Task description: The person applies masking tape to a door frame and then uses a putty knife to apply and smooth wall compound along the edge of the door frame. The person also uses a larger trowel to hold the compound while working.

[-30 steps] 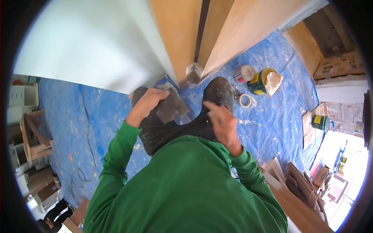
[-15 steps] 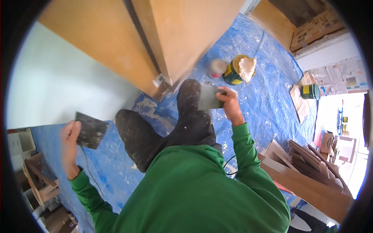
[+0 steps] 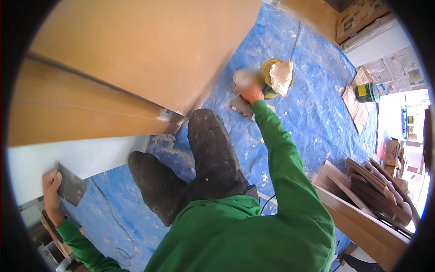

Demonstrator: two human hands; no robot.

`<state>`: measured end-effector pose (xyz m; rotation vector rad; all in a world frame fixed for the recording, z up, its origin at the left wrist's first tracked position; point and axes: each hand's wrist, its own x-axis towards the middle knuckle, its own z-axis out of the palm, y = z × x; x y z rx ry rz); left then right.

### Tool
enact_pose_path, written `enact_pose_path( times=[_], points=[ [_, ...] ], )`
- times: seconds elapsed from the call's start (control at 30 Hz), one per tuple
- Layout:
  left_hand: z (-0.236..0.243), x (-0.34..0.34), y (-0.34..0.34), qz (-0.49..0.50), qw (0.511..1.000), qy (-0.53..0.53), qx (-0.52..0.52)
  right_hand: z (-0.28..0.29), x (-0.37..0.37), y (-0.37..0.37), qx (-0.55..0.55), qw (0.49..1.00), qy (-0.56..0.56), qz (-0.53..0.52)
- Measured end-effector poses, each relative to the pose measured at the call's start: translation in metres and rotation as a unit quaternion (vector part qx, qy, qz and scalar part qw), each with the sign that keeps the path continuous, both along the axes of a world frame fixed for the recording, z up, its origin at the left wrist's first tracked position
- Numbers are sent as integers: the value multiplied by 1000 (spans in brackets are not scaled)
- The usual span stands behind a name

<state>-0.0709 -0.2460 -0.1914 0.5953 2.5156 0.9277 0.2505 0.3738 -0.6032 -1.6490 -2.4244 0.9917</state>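
Note:
At the far left, my left hand (image 3: 52, 181) is closed on the edge of a dark, square, flat scraper (image 3: 72, 185) with pale smears, close to the white wall panel. My right arm is stretched forward, and my right hand (image 3: 253, 92) is at a small pale-topped tub (image 3: 244, 79), its fingers smeared by motion. Just below that hand is a flat grey piece (image 3: 242, 105) like a scraper blade; whether I hold it or it lies on the sheet is unclear. A dark green and yellow bucket (image 3: 268, 94) with crumpled cream paper (image 3: 281, 78) on top stands beside the tub.
A paint-spotted blue sheet (image 3: 312, 113) covers the floor under my knees. Wooden panels (image 3: 149, 50) rise at the left and front. Cardboard and boards (image 3: 371, 186) are stacked at the right. Another green bucket (image 3: 366, 92) stands near the newspaper-covered wall (image 3: 394, 68). A thin cable (image 3: 111, 211) lies at lower left.
My right hand has reached forward from above my knee to the small tub. My left hand, still holding its scraper, has moved left and slightly down in view. The view has turned.

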Motion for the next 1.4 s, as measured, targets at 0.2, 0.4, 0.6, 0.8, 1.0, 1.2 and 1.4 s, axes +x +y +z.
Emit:
enact_pose_path(
  times=[0.2, 0.4, 0.6, 0.8, 1.0, 1.2, 1.4],
  points=[
    [6, -15, -28, 29, 997, -45, 57, -22, -22, 31, 18, 997, -76, 10],
    [9, -11, -25, 23, 993, -86, 76, -28, -25, 24, 37, 998, -55, -15],
    [5, -13, -20, 14, 994, -64, 92, -19, -18, 18, 73, 997, -25, 2],
    [1, -11, -24, 13, 991, -60, 117, 23, 5, -34, 4, 994, -62, 95],
    [-1, -10, -23, 42, 987, -112, 108, -4, 30, -65, -11, 988, -73, 134],
    [-6, -4, -11, 76, 984, -89, 138, 2, 29, -53, 60, 981, -85, 166],
    [-15, -9, -7, 66, 984, -52, 158, -3, 22, -51, 86, 975, -110, 173]
  ],
)
